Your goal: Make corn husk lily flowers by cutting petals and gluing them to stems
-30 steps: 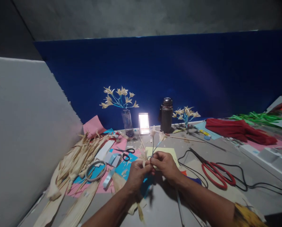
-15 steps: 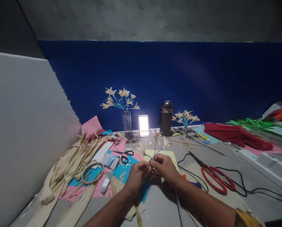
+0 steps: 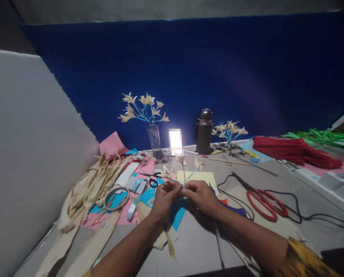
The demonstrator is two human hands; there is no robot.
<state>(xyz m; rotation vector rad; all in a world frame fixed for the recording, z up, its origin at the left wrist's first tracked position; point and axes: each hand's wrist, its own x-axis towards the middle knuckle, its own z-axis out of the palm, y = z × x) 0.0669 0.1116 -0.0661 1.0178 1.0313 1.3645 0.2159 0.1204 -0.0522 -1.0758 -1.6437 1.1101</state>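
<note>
My left hand [image 3: 166,195] and my right hand [image 3: 200,195] meet at the middle of the table, fingertips pinched together. Between them they grip a small spray of artificial flowers [image 3: 184,174] with pale blossoms and thin blue-wrapped stems. Three cream blooms fan out above my fingers, and the stem ends are hidden in the pinch. Beneath my hands lie a blue paper sheet [image 3: 178,217] and a yellow paper sheet [image 3: 208,177]. Dried corn husk pieces [image 3: 160,239] rest beside my left forearm.
Husks [image 3: 88,184] pile up at left near a tape ring [image 3: 117,199] and black scissors [image 3: 153,181]. Behind stand a glass vase [image 3: 155,142] of flowers, a flask [image 3: 205,132] and a smaller bouquet [image 3: 230,132]. Red-handled scissors [image 3: 265,204], a cable and a red cloth [image 3: 293,152] lie right.
The view has tipped down, so the wall and table items sit higher. My right fingers have shifted slightly, and both hands still hold the flower stems.
</note>
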